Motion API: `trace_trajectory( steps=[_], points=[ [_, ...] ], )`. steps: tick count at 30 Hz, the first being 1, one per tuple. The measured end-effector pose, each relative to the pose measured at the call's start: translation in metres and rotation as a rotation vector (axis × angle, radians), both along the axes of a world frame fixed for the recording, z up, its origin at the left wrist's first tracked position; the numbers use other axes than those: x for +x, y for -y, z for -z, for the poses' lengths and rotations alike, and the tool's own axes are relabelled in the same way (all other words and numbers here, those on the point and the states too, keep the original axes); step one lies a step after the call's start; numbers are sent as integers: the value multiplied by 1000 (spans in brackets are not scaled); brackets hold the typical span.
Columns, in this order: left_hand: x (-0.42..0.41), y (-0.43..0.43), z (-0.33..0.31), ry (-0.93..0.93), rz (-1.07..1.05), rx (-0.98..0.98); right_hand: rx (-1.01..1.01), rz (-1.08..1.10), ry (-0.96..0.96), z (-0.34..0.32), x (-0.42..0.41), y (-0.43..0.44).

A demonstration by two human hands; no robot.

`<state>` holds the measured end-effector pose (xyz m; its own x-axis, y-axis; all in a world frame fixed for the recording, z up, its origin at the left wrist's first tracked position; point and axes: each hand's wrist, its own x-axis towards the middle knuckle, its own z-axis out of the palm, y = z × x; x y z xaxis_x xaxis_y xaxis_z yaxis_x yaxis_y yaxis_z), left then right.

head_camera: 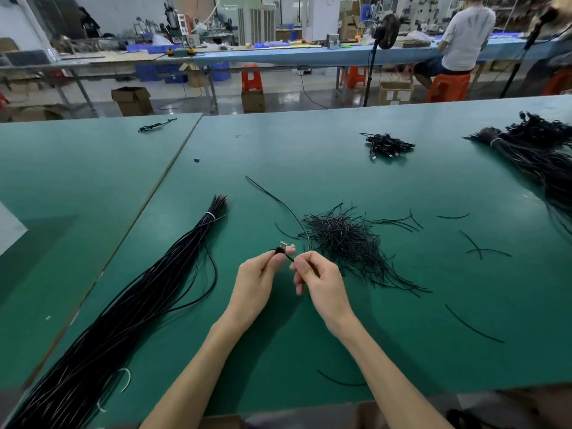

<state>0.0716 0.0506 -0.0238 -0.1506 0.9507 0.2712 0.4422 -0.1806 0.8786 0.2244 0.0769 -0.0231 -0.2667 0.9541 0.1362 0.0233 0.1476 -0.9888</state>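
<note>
Near the table's (433, 351) front edge our left hand (257, 280) pinches the rigid plug (281, 247), likely the surest hold; our right hand (322, 280) pinches its light, floppy cable (289, 257).

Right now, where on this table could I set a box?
Far middle of the table, between the seam and the small cable bunch. Also left of the long cable bundle. Crowded: the short-wire pile beside the held cable, the right-edge heap.
</note>
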Motion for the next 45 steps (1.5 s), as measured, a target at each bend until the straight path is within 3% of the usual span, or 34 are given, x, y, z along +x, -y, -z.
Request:
trace_trajectory(
  steps=[4, 9, 13, 17, 21, 23, 29, 36, 38, 42, 45],
  points=[
    [2, -5, 1, 326, 110, -104, 33, -20, 83, 4, -4, 0],
    [-13, -3, 7, 732, 286, -100, 114, -84, 252, 10, -9, -1],
    [-10, -6, 5, 924, 175, -111, 139, -101, 296, 11, -10, 0],
    [-17, -5, 0, 1183, 40, -70, 149, -129, 456, 13, -10, 3],
    [-34, 0, -6, 1388, 139, -95, 149, -138, 504, 11, -10, 3],
    [-39, 5, -8, 1206, 216, -133, 141, -134, 487, 11, -11, 2],
    [-30, 20, -16, 146, 256, -144, 141, -89, 459, 10, -11, 0],
    [-22, 22, -14, -661, 80, -48, 107, -33, 178, 3, -6, 3],
    [-16, 20, -11, -748, 12, 19, 110, -26, 147, 2, -6, 5],
    [-8, 9, -8, -734, -148, 72, 108, -4, 123, 5, -6, 3],
    [-1, 1, -3, -493, -274, 93, 141, -45, 184, 9, -9, 3]
  ],
)
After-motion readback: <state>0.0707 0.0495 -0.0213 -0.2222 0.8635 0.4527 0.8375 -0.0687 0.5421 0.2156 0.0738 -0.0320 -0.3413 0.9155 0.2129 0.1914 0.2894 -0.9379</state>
